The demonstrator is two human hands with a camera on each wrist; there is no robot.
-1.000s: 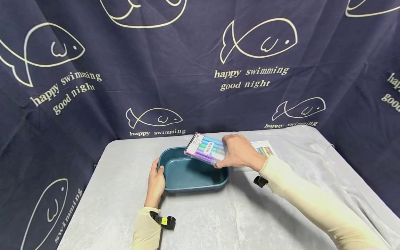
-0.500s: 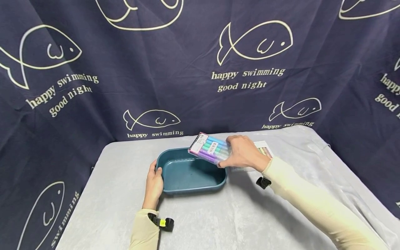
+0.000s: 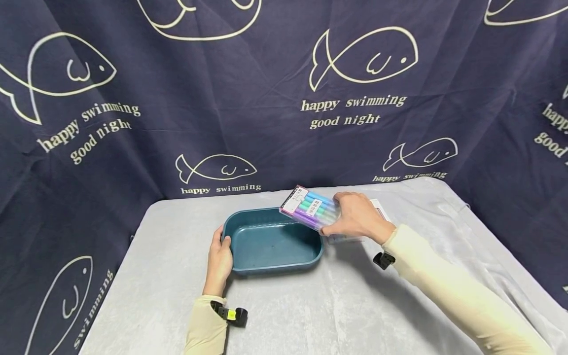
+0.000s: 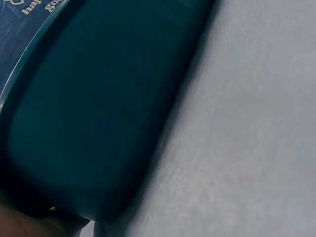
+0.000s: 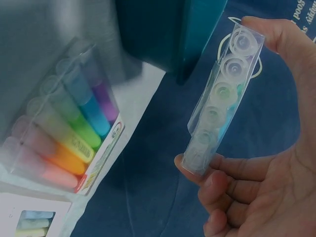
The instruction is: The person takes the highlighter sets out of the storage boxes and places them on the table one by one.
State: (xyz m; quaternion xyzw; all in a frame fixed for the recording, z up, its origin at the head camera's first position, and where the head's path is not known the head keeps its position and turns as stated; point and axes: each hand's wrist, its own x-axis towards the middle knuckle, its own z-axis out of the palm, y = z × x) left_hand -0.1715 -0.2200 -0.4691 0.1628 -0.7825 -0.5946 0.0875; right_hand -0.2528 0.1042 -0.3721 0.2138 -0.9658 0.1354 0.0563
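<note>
My right hand (image 3: 358, 215) pinches a clear pack of markers (image 3: 306, 211) by its near end, between thumb and fingers. Blue, green and purple markers show through the plastic, with a white label across them. The pack is tilted and overlaps the back right rim of a teal plastic bin (image 3: 270, 249). In the right wrist view, the marker pack (image 5: 222, 94) shows its row of round ends toward the camera. My left hand (image 3: 219, 261) grips the bin's left end, thumb over the rim. The bin's inside shows bare in the head view.
A second clear pack of markers (image 5: 69, 123), in rainbow colours, lies on the table right of the bin, mostly hidden under my right hand in the head view. Beside it is a white windowed box (image 5: 34, 217) of pastel sticks. A dark fish-print curtain (image 3: 284, 123) stands behind.
My right hand has drawn the marker pack to the right, from over the bin toward its back right corner. My left hand keeps its grip on the bin.
</note>
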